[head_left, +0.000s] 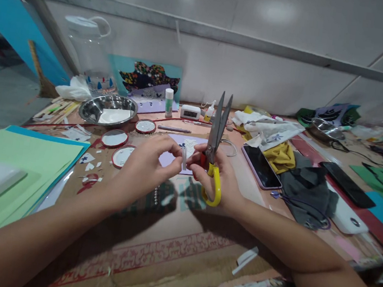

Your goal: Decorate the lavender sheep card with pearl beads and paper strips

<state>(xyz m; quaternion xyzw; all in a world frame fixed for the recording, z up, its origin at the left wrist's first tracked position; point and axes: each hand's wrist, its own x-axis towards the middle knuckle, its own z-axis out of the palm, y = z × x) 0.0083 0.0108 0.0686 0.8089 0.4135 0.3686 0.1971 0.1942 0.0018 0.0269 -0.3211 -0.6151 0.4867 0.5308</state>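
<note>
My right hand (pixel 220 179) grips yellow-handled scissors (pixel 217 139), blades pointing up and slightly apart. Its fingertips also pinch a small white strip (pixel 184 157), which my left hand (pixel 147 166) pinches from the other side. Both hands hover over the middle of the work table. Just behind them lies a lilac card (pixel 176 153) with a small white cut-out on it.
Green and blue paper sheets (pixel 24 165) lie at left. A steel bowl (pixel 107 109), round red-rimmed lids (pixel 114 138), a glue stick (pixel 168 102) and a small clock (pixel 190 111) stand behind. Two phones (pixel 261 167) (pixel 346 184), cloths (pixel 306 190) and a white power bank (pixel 346 219) lie at right. Paper scraps dot the table.
</note>
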